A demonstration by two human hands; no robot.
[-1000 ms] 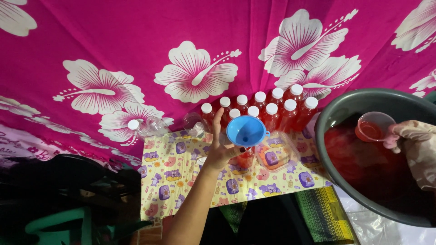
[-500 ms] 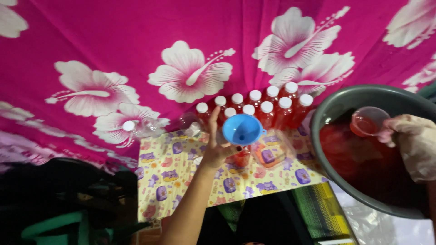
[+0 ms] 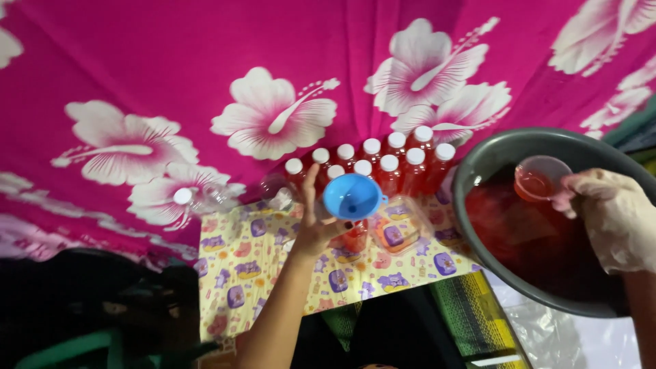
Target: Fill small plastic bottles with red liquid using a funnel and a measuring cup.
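The left hand (image 3: 316,229) was up beside a blue funnel (image 3: 352,196), fingers loosely curled against its rim, thumb raised, steadying it where it sat in the mouth of a small bottle (image 3: 354,237) partly filled with red liquid. That bottle stood on a yellow patterned mat (image 3: 239,260), near the middle of it. Just behind it, a cluster of white-capped bottles (image 3: 389,164) stood packed in two rows, all full of the same red drink. One clear bottle with a white cap (image 3: 198,198) lay apart to the left, on the pink flowered cloth (image 3: 171,75); it looked empty.

Over on the right, a big dark basin (image 3: 478,171) held a deep pool of red liquid. The right hand (image 3: 611,219), in a pale glove, pinched the edge of a clear plastic cup (image 3: 542,178), fingers closed on its rim. The cup hung over the basin, tilted slightly, with a little red liquid in its bottom.
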